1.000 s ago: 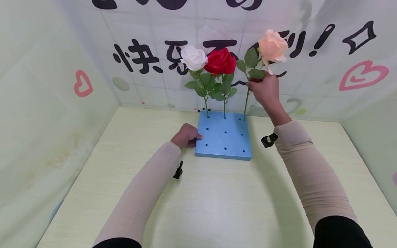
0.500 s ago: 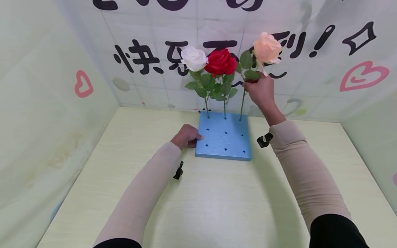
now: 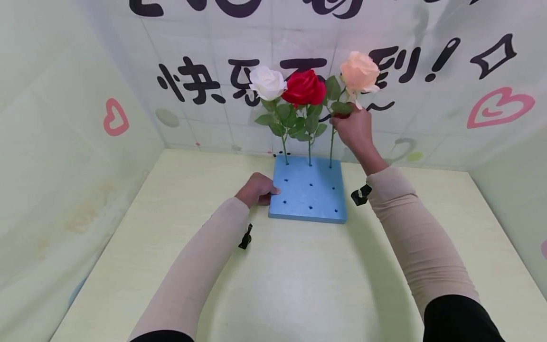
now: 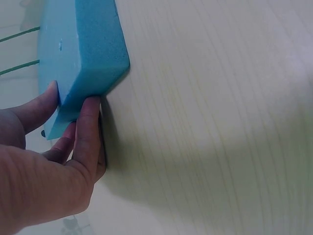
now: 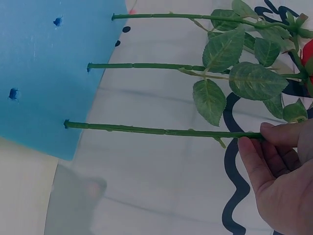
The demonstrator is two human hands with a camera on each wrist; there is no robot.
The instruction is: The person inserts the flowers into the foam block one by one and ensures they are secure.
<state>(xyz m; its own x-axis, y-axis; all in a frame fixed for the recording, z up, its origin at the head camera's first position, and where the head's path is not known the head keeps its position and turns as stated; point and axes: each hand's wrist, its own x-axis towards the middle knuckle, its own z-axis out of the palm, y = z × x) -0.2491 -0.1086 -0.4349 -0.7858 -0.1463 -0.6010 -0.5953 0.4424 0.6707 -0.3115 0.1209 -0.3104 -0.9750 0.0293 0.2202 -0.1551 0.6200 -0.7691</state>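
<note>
A blue foam board (image 3: 303,194) with rows of holes lies on the table. My left hand (image 3: 258,188) grips its left edge, thumb on top and fingers against the side, as the left wrist view (image 4: 58,171) shows. My right hand (image 3: 355,128) pinches the green stem of a peach rose (image 3: 360,73) below its leaves. That stem's lower end stands in the back right hole; the right wrist view shows the stem (image 5: 166,131) entering the foam. A white rose (image 3: 268,83) and a red rose (image 3: 304,88) stand upright in the other back-row holes.
The pale wooden table (image 3: 273,275) spreads in front of the board. A white printed backdrop (image 3: 205,123) with black characters rises close behind the flowers, and side panels (image 3: 64,142) flank the table. Black wrist devices (image 3: 361,195) hang at both cuffs.
My right hand has moved left and slightly down with the peach rose. Its stem has gone from beside the back right hole into it. The left hand stays on the board.
</note>
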